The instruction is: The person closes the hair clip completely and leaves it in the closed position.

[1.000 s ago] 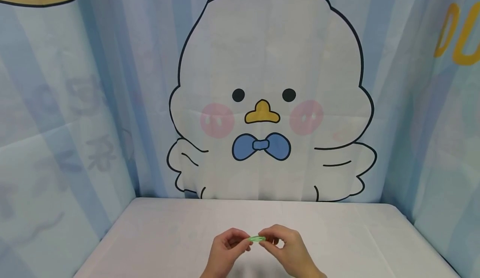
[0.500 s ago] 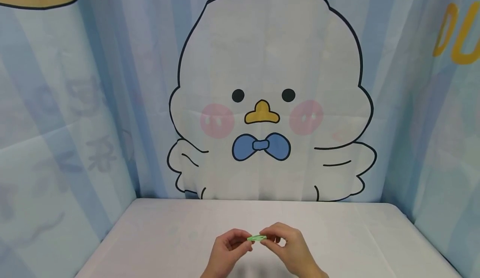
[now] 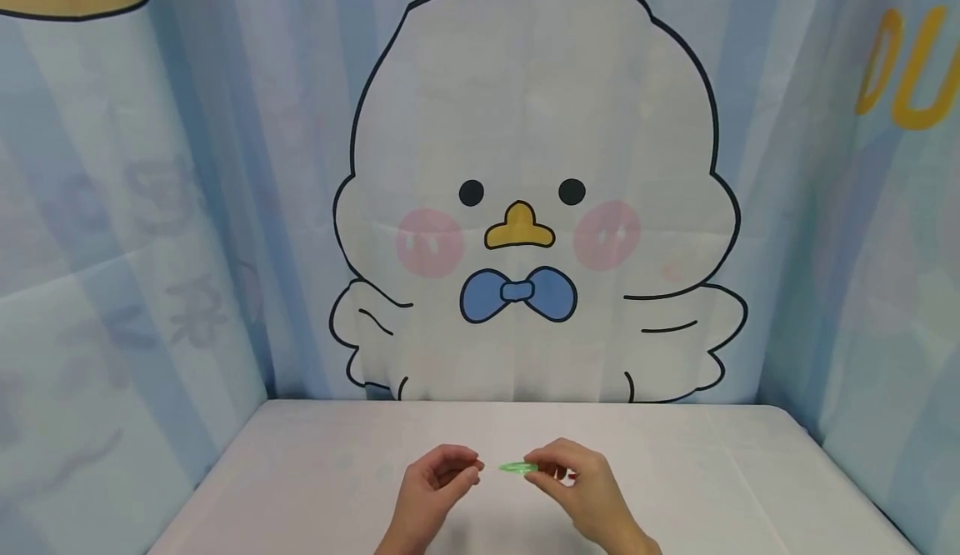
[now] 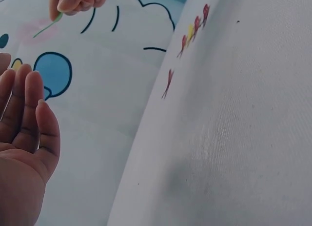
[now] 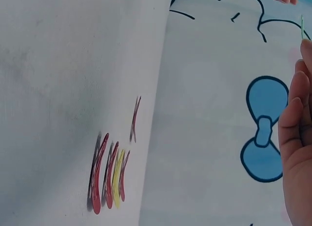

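In the head view, a slim pale green hair clip [image 3: 514,467] is held in the air over the table. My right hand [image 3: 585,488] pinches one end of it between thumb and fingers, and its other end points left. Just left of that free tip is my left hand [image 3: 427,492], fingers loosely bent, nothing in its grasp. The left wrist view has the green clip [image 4: 47,26] edge-on beneath the right hand's fingertips, and the left hand [image 4: 29,138] with its palm bare. From the right wrist, the clip [image 5: 302,27] shows as a thin upright sliver.
On the white table [image 3: 337,447] lie several slim clips, seen only in the wrist views. Red clips [image 5: 99,182] and a yellow clip [image 5: 117,179] sit side by side, with one red clip [image 5: 135,119] apart. A cartoon-printed cloth [image 3: 525,122] hangs behind.
Both hands held the green clip at its two ends before. The left hand has let go and moved left, while the right hand keeps the clip, slightly raised.
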The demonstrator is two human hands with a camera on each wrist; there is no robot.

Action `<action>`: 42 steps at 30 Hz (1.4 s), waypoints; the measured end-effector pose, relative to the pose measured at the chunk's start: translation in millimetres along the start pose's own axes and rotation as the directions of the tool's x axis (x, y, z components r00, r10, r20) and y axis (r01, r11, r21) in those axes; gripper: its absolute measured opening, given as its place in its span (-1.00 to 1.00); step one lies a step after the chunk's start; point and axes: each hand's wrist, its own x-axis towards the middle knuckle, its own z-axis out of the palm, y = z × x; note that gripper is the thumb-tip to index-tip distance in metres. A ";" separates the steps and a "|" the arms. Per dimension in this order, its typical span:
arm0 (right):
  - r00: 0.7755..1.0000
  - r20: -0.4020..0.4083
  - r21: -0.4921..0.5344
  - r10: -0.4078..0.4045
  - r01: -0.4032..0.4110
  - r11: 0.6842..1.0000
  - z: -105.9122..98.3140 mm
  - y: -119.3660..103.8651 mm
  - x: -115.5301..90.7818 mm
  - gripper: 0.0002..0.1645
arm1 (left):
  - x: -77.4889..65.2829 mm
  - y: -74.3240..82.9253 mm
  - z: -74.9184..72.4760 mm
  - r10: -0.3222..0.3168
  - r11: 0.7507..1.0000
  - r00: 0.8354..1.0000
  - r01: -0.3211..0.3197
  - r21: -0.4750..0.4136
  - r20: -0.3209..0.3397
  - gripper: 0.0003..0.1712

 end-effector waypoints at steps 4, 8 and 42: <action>1.000 -0.026 -0.021 0.010 -0.010 1.000 -2.3 6.1 0.0 -0.67 | -0.8 0.3 -5.2 -0.006 0.999 1.000 0.007 0.031 -0.024 -0.71; 0.998 -0.030 -0.029 0.053 -0.053 0.998 -3.9 12.6 -1.1 -0.67 | -1.9 -0.5 -12.6 -0.004 0.997 0.999 0.007 0.079 -0.035 -0.70; 0.802 0.253 -0.174 0.541 -0.512 0.841 -15.1 56.4 -5.6 -0.90 | -37.3 7.5 -48.1 0.086 0.864 0.995 -0.101 0.493 0.055 -0.63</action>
